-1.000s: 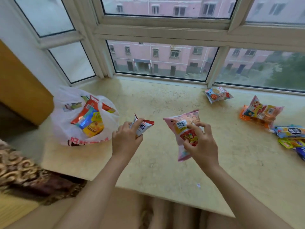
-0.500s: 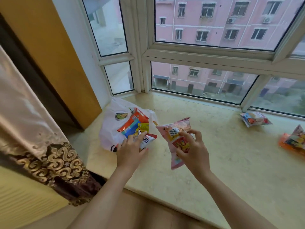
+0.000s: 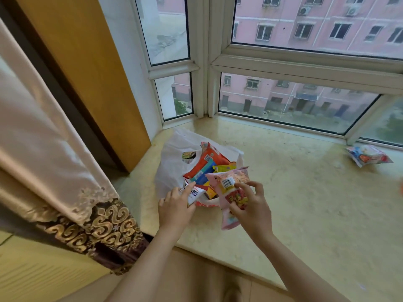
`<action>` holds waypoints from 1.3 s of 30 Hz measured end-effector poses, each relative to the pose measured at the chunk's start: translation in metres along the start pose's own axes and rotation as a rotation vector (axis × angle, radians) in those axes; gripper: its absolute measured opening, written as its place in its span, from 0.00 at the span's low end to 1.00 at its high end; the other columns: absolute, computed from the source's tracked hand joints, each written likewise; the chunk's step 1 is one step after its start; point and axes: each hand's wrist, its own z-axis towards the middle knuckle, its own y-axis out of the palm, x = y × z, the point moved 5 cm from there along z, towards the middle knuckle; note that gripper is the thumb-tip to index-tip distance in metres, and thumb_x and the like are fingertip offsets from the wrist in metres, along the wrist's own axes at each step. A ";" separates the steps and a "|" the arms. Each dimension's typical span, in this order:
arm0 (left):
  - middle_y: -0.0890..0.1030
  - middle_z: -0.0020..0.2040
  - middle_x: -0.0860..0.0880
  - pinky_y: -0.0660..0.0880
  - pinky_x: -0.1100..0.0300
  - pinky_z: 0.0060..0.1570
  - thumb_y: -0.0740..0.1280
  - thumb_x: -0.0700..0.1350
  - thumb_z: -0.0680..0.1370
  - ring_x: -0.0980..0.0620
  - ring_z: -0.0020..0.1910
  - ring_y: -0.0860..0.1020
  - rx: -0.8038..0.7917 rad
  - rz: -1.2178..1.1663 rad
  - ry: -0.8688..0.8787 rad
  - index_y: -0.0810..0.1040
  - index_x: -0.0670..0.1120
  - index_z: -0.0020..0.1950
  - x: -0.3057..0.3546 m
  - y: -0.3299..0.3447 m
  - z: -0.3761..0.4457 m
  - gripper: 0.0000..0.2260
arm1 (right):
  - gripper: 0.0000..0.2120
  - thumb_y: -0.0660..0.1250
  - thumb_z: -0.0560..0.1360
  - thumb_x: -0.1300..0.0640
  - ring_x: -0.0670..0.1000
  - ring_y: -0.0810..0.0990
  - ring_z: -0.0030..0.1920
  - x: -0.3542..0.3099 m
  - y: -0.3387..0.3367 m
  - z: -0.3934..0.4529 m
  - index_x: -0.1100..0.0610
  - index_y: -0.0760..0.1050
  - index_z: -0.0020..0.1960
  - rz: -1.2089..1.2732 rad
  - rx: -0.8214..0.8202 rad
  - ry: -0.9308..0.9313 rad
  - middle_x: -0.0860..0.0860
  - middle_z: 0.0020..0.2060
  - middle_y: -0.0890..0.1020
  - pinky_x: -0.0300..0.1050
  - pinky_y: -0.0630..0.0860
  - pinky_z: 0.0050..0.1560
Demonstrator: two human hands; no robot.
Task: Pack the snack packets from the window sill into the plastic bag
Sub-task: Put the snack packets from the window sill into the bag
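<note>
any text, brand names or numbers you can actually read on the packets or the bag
None can be read.
pink packet in the right hand: barcode label and red print, blurred.
small white packet in the left hand: dark label, too small.
orange packet in the plastic bag: small barcode, unreadable.
Bag's red print at its lower edge: mostly hidden.
packet by the window: blurred.

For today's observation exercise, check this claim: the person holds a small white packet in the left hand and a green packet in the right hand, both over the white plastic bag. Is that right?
Not quite. In the head view, the packet in the right hand is a pink packet, not green. The rest stands: the left hand holds the small white packet over the white plastic bag.
</note>
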 end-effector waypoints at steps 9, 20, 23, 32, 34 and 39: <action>0.75 0.57 0.51 0.72 0.55 0.48 0.65 0.56 0.76 0.49 0.54 0.76 -0.049 0.017 -0.112 0.62 0.62 0.74 -0.034 0.029 0.064 0.27 | 0.22 0.74 0.66 0.51 0.49 0.79 0.47 -0.004 0.075 0.085 0.47 0.74 0.59 0.065 -0.140 -0.001 0.45 0.61 0.68 0.47 0.79 0.37; 0.80 0.45 0.49 0.78 0.55 0.36 0.82 0.54 0.58 0.50 0.41 0.81 -0.155 -0.028 0.092 0.77 0.58 0.64 0.043 0.106 0.150 0.36 | 0.20 0.70 0.71 0.53 0.54 0.79 0.47 0.068 0.106 0.153 0.50 0.73 0.62 -0.141 -0.141 0.199 0.50 0.60 0.69 0.43 0.71 0.33; 0.81 0.47 0.48 0.78 0.55 0.36 0.81 0.52 0.61 0.49 0.42 0.81 -0.165 -0.028 0.136 0.74 0.58 0.68 0.050 0.123 0.182 0.37 | 0.20 0.69 0.71 0.55 0.53 0.79 0.46 0.075 0.113 0.159 0.49 0.72 0.62 -0.143 -0.107 0.242 0.49 0.61 0.69 0.44 0.73 0.35; 0.76 0.65 0.41 0.77 0.51 0.53 0.78 0.40 0.66 0.42 0.61 0.77 -0.134 -0.068 0.210 0.68 0.51 0.74 0.029 0.149 0.245 0.39 | 0.24 0.65 0.77 0.51 0.56 0.70 0.65 0.058 0.158 0.183 0.52 0.66 0.71 -0.135 -0.062 0.308 0.53 0.70 0.62 0.50 0.74 0.57; 0.70 0.71 0.40 0.69 0.49 0.65 0.74 0.45 0.71 0.42 0.68 0.71 -0.136 -0.042 0.251 0.56 0.47 0.78 0.019 0.160 0.254 0.40 | 0.27 0.54 0.81 0.45 0.58 0.57 0.73 0.058 0.178 0.183 0.50 0.54 0.77 -0.212 -0.172 0.308 0.55 0.76 0.53 0.53 0.64 0.67; 0.68 0.73 0.43 0.58 0.48 0.72 0.50 0.61 0.77 0.43 0.70 0.68 -0.203 -0.050 0.280 0.50 0.42 0.78 0.014 0.196 0.259 0.35 | 0.29 0.33 0.80 0.41 0.64 0.54 0.75 0.087 0.205 0.179 0.51 0.37 0.78 -0.422 -0.335 0.269 0.61 0.76 0.51 0.65 0.59 0.67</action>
